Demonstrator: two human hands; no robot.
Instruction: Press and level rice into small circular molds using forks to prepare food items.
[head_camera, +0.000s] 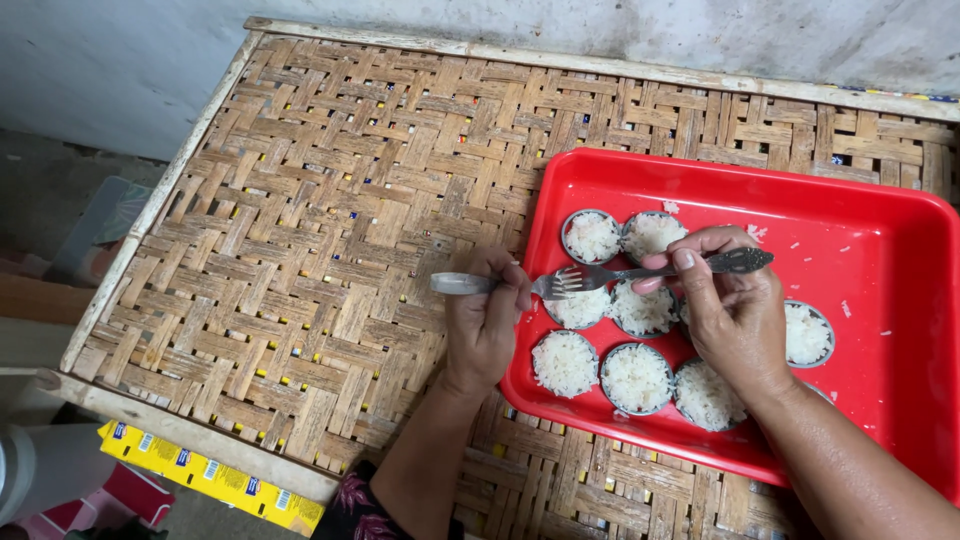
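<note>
A red plastic tray lies on a woven bamboo table. Inside it stand several small round metal cups filled with white rice. My left hand grips one metal fork by its handle at the tray's left edge. My right hand holds a second fork above the cups. The tines of the two forks meet over a rice cup. My right hand hides part of the cups beneath it.
Stray rice grains dot the tray's bare right part. A white wall runs behind the table. Left of and below the table's wooden frame are a yellow box, a white container and a red item.
</note>
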